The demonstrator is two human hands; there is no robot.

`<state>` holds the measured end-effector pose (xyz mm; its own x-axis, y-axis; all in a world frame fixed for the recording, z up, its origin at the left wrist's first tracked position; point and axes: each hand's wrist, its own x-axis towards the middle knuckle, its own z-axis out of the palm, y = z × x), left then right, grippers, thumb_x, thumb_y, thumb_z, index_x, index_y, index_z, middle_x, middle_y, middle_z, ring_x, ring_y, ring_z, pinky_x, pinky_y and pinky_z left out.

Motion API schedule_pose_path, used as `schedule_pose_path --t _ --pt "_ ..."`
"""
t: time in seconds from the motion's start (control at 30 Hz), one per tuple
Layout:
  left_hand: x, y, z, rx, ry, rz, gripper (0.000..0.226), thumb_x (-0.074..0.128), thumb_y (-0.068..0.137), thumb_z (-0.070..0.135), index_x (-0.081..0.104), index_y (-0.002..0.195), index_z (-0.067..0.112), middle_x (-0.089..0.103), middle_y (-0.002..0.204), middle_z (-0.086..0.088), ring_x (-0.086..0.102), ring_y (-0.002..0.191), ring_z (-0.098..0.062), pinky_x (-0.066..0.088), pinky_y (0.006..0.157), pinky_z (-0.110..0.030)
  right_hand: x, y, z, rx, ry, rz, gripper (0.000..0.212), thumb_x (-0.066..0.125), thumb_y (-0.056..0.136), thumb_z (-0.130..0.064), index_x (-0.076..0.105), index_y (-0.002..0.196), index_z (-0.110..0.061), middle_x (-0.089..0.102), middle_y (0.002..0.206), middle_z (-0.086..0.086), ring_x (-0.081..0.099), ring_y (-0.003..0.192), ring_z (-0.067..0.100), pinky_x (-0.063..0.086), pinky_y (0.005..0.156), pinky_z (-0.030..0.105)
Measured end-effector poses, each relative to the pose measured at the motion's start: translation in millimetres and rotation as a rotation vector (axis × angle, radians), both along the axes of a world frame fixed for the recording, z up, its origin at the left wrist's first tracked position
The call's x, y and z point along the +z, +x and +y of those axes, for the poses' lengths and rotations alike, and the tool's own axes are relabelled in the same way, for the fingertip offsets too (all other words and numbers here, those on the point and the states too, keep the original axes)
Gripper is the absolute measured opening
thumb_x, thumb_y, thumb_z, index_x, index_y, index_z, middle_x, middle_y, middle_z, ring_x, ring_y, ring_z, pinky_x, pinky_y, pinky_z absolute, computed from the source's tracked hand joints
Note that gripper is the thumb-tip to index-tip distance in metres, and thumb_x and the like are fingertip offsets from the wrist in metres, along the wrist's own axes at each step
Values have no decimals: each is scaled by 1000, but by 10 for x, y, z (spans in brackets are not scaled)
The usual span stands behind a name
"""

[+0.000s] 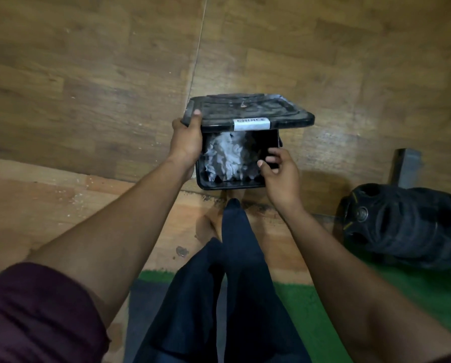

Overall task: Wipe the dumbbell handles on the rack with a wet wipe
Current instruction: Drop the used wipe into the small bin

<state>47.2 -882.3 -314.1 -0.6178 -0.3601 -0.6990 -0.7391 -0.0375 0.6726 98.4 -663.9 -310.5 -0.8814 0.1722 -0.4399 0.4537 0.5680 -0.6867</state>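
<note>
maroon short sleeve [35, 310] fills the near corner on the left arm, and dark navy trouser legs [219, 297] run forward between both forearms toward the black plastic bin [229, 183], which sits on the wood-grain plank floor [88, 74]. left hand [186, 142] grips the corner of the black plastic lid [248, 110], thumb on top, fingers curled under, lid tilted up over the bin's far edge, a white label strip [251, 124] on its front lip. inside the bin, crumpled white wipes [224, 155] are heaped against the left and middle. right hand [278, 176] hovers at the bin's right rim, fingers loosely bent, thumb and forefinger narrowly apart, nothing held that i can make out; whether it touches the rim, i can't tell. right of the bin, well apart, black round weight plates [402, 226] lie stacked on their side on green turf matting [311, 323], with a grey metal post [406, 169] just behind them. no dumbbell handles in this view.
</note>
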Motion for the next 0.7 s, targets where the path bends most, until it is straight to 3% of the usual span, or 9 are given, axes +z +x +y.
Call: schedule_pose_path --t 0.1,0.2,0.3,0.47,0.6,0.7 --pt "33 200 44 -13 -1 -65 61 38 105 57 35 146 12 54 129 -5 54 104 -19 40 82 -28 121 168 77 -8 14 -30 33 66 93 -29 59 125 -25 69 93 -11 65 82 5 57 83 40" --pt "143 373 97 0 28 -139 70 39 105 56 23 157 11 46 148 -9 49 124 -25 38 93 -36 347 273 161 -3 55 -50 33 65 94 -27 60 126 -23 68 89 -12 62 83 0 55 83 32" --pt "208 540 123 35 75 -234 77 44 103 58 21 158 10 42 155 -11 42 139 -32 37 106 -42 568 314 237 7 67 -60 33 64 94 -28 59 126 -25 68 88 -12 64 85 3 56 83 35" --pt "459 772 119 20 153 -239 95 53 81 69 31 155 13 51 149 -9 52 131 -30 42 110 -45 884 252 215 45 21 -94 35 65 93 -30 58 127 -26 67 94 -10 66 95 14 54 90 41" --pt "716 949 98 -57 104 -193 102 54 71 77 38 150 15 52 147 -5 53 129 -28 44 110 -47 1172 204 122 79 30 -93 39 64 94 -30 56 131 -22 66 103 -6 63 101 15 50 88 33" --pt "1007 1117 66 -170 14 -162 84 54 89 68 38 151 15 50 150 -6 50 133 -29 42 111 -47 1347 213 78 103 53 -91 42 65 94 -33 55 133 -21 65 112 -2 62 104 16 50 89 34"
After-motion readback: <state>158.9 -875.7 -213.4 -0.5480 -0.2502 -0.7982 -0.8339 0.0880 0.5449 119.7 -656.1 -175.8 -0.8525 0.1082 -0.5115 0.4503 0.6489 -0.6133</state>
